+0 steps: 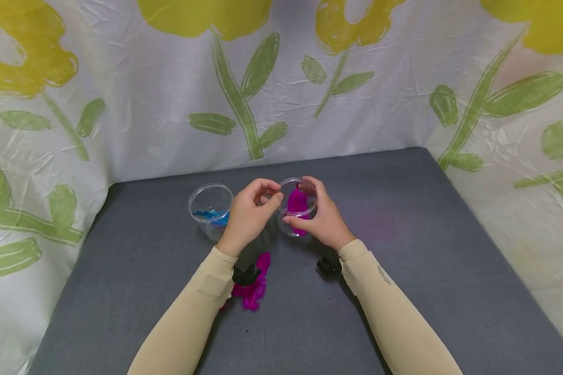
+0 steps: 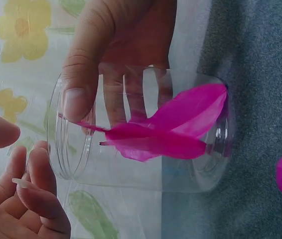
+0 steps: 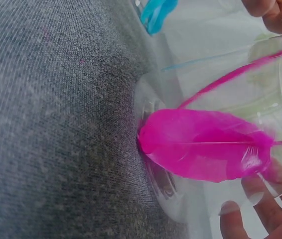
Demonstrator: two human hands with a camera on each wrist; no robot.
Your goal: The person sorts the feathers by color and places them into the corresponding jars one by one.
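My right hand [image 1: 327, 216] grips a clear plastic jar [image 2: 131, 177] near its rim, with the thumb on one side and the fingers round the other. Magenta feathers [image 3: 208, 144] stand inside this jar, and in the right wrist view the jar's base meets the grey cloth. Beside the rim is my left hand [image 1: 251, 208], its fingers loosely bent; in the left wrist view its thumb and fingertips stand apart with nothing between them. To its left stands a second clear jar [image 1: 210, 186] with blue feathers [image 1: 213, 216] at the bottom, partly hidden by that hand.
Loose magenta feathers [image 1: 253, 294] lie on the grey cloth-covered table [image 1: 403, 291], partly under the left forearm. A white curtain [image 1: 159, 120] with yellow flowers hangs behind the table and along its sides.
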